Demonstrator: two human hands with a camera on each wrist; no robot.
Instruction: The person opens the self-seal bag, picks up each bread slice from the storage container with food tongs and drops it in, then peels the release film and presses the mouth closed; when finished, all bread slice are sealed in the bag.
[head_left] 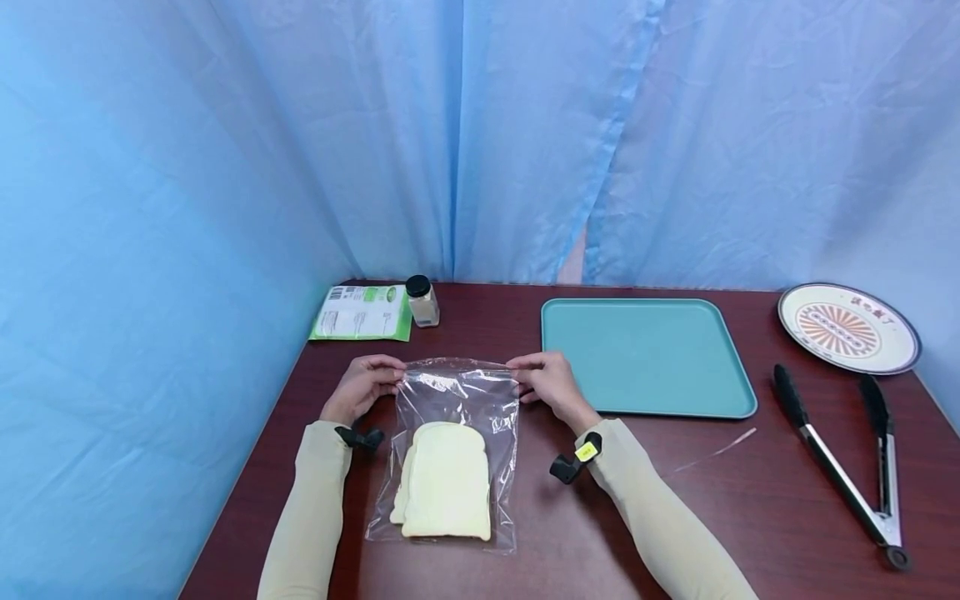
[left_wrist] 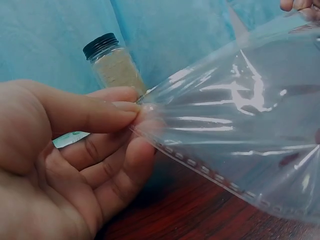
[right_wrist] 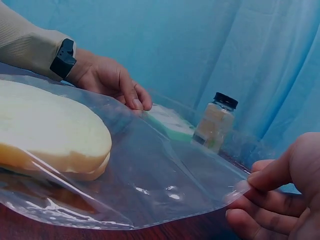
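A clear plastic bag [head_left: 457, 392] lies toward the front of the table with slices of white bread [head_left: 448, 483] inside, one overlapping another. My left hand [head_left: 363, 387] pinches the bag's top left corner between thumb and fingers; the left wrist view shows the thumb [left_wrist: 112, 116] pressing the film there. At the opposite top corner my right hand [head_left: 551, 385] pinches the film the same way, and its thumb [right_wrist: 272, 175] shows in the right wrist view. Between the two hands the bag's top edge is stretched. Through the film, the bread [right_wrist: 55, 125] appears at the left of the right wrist view.
A spice jar [head_left: 422, 302] with a black lid stands behind the bag, beside a green-and-white packet [head_left: 360, 313]. To the right lie a teal tray [head_left: 648, 358], a patterned plate [head_left: 847, 329], spread tongs [head_left: 847, 475] and a thin clear strip [head_left: 716, 452]. Blue curtains [head_left: 525, 142] enclose the table.
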